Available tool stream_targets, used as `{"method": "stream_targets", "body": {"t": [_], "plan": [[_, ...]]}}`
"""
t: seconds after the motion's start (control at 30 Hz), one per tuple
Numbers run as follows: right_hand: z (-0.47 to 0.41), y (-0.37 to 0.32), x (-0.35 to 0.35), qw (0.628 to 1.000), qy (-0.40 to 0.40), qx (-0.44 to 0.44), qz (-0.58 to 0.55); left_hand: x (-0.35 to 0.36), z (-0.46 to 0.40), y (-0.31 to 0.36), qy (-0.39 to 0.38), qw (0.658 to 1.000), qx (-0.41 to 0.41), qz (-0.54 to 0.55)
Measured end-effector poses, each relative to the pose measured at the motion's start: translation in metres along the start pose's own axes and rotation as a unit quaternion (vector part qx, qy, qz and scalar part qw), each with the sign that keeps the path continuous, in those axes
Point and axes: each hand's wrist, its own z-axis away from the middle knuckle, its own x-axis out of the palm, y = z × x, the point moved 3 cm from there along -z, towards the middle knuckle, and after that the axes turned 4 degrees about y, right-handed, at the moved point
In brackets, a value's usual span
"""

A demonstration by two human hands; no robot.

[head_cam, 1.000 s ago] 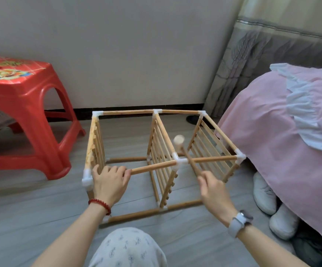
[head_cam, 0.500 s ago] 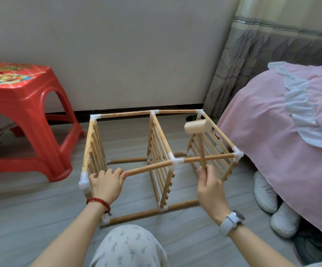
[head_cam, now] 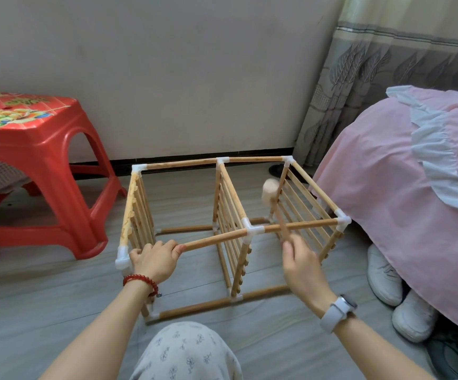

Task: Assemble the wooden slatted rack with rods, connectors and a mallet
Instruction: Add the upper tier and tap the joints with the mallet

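My left hand (head_cam: pixel 153 260) grips the near top rod (head_cam: pixel 214 239) beside its corner connector (head_cam: pixel 122 257), steadying the light, stiff rack (head_cam: pixel 230 215) on the floor. At two o'clock, my right hand (head_cam: pixel 301 267) clasps the wooden mallet (head_cam: pixel 269 192) low on its handle, head raised above the middle connector (head_cam: pixel 251 227).

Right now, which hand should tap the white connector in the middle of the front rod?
Right. The right hand grips the wooden mallet, raised near that white plastic connector; the left hand holds the front wooden rod.
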Motion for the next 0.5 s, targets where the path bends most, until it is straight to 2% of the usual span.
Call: {"method": "stream_targets", "body": {"t": [0.07, 0.1, 0.13, 0.17, 0.23, 0.27, 0.37, 0.43, 0.5], "plan": [[0.0, -0.015, -0.011, 0.99, 0.097, -0.052, -0.088, 0.001, -0.001, -0.001, -0.007, 1.0, -0.004, 0.003], [0.004, -0.016, -0.009, 0.988, 0.109, -0.064, -0.091, 0.002, 0.0, -0.002, -0.007, 1.0, -0.005, 0.002], [0.009, -0.012, -0.001, 0.993, 0.088, -0.049, -0.063, 0.003, 0.001, -0.002, -0.005, 1.0, -0.004, 0.002], [0.015, -0.006, 0.01, 1.0, 0.021, -0.013, -0.003, 0.004, 0.002, -0.003, -0.005, 1.0, -0.004, 0.0], [0.023, 0.012, 0.026, 0.98, -0.119, 0.053, 0.148, 0.004, 0.002, -0.003, -0.005, 1.0, -0.007, 0.002], [0.022, 0.016, 0.027, 0.973, -0.133, 0.066, 0.174, 0.004, 0.002, -0.002, -0.004, 1.0, -0.007, 0.005], [0.009, 0.008, 0.021, 0.987, -0.086, 0.044, 0.125, 0.002, -0.001, -0.001, -0.007, 1.0, -0.01, 0.012], [0.004, 0.002, 0.024, 0.984, -0.111, 0.027, 0.138, 0.003, -0.002, -0.002, -0.015, 1.0, -0.013, 0.012], [0.002, 0.004, 0.029, 0.976, -0.145, 0.063, 0.152, 0.003, -0.001, 0.0, -0.012, 1.0, -0.008, 0.011]]}}
